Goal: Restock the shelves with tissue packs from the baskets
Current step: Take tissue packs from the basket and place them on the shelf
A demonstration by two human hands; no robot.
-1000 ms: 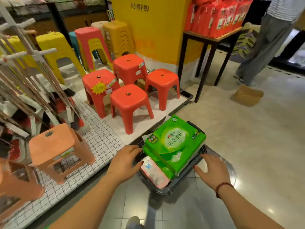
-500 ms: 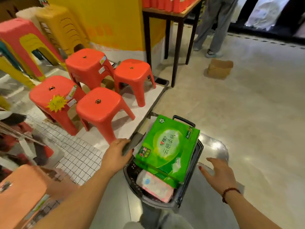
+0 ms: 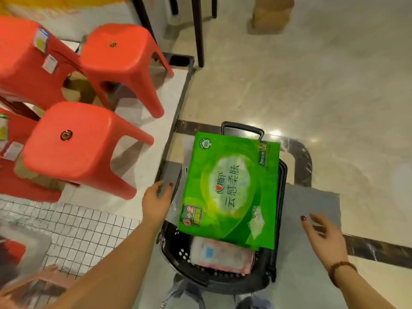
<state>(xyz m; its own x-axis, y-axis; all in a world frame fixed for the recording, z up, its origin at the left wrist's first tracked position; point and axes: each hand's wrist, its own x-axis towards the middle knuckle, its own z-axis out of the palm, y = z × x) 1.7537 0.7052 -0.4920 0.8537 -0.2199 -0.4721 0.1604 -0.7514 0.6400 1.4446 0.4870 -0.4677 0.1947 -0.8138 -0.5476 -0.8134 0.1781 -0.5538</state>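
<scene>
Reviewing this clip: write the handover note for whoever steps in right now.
Left hand: at the basket's left rim, holding no pack; whether it grips the rim is unclear.
Right hand: open, empty, right of the basket.
Green pack lies atop the basket, with a pink pack under it.
Done: no pack lifted out yet.
Left: take out both packs and shelve them; no tissue shelf is in view.

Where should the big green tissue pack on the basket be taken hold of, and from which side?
Probably take the green tissue pack by its two long side edges, with the left hand and right hand coming in from either side. It lies broad and face up across the black basket, likely too wide for one hand, with both edges exposed.
</scene>
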